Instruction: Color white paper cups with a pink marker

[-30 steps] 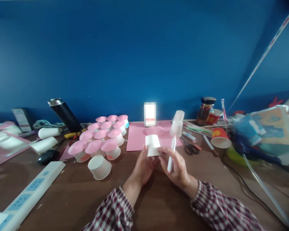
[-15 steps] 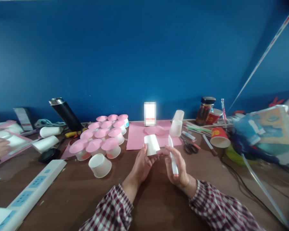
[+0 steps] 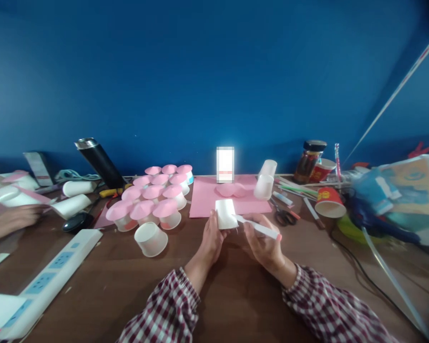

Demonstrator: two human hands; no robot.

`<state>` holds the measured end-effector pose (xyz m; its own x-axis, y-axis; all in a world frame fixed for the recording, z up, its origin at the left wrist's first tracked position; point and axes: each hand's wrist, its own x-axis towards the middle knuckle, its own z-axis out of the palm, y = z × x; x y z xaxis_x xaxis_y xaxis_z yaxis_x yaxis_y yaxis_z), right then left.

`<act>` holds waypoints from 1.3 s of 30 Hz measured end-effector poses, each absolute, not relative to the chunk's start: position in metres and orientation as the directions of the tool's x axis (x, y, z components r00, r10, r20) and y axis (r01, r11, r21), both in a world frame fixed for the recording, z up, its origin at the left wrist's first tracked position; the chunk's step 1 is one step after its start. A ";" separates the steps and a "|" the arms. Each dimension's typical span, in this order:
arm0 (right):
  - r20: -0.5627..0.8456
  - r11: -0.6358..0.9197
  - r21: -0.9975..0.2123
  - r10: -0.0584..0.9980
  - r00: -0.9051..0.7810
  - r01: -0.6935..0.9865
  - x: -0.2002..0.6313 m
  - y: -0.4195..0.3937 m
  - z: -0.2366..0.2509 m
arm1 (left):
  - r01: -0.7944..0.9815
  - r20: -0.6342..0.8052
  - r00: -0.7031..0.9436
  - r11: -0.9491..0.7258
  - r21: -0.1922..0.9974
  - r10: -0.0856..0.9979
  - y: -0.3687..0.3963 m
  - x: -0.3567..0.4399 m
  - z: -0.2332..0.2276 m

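Note:
My left hand (image 3: 211, 240) is closed around a white paper cup (image 3: 226, 214) held above the table. My right hand (image 3: 266, 245) grips a white marker with a pinkish-red end (image 3: 262, 227); its tip points at the cup's right side, and whether it touches I cannot tell. Beyond the cup lies a pink paper sheet (image 3: 202, 197) with pink paper cones (image 3: 226, 190) on it. One upturned white cup (image 3: 150, 239) stands left of my hands. Behind it are several cups topped with pink paper cones (image 3: 143, 210).
White cups (image 3: 264, 186) stand at the sheet's right corner, near scissors (image 3: 285, 217). A power strip (image 3: 46, 281), a black flask (image 3: 100, 164) and a co-worker's hand (image 3: 17, 219) are on the left. Right are a dark jar (image 3: 309, 162), a red cup (image 3: 329, 202) and a cable (image 3: 361, 271).
The marker has swung from nearly upright to a slant, with its tip now at the cup. The co-worker's hand has moved right, further into view. The view has shifted slightly.

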<state>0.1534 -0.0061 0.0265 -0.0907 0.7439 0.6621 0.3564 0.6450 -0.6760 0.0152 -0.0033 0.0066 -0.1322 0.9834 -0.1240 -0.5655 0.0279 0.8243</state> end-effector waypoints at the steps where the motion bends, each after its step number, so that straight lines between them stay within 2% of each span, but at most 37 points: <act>1: 0.646 0.635 -0.692 0.757 -0.097 0.344 0.153 -0.006 0.025 | -0.567 -0.126 -0.128 0.032 0.823 0.984 -0.003 0.015 0.007; 4: 0.634 0.630 -0.698 0.765 -0.115 0.339 0.152 -0.006 0.022 | -0.547 -0.119 -0.116 0.036 0.837 0.986 -0.004 0.015 0.008; 21: 0.725 0.681 -0.536 0.674 -0.141 0.499 0.156 -0.005 0.028 | -0.434 -0.077 -0.119 0.018 0.901 0.990 -0.009 0.019 0.013; 33: 0.716 0.685 -0.552 0.682 -0.150 0.476 0.157 -0.003 0.027 | -0.299 -0.065 -0.158 0.015 0.954 0.985 -0.011 0.018 0.017; 39: 0.721 0.689 -0.544 0.676 -0.155 0.479 0.157 -0.004 0.028 | -0.344 -0.038 -0.148 -0.016 0.939 0.988 -0.009 0.019 0.013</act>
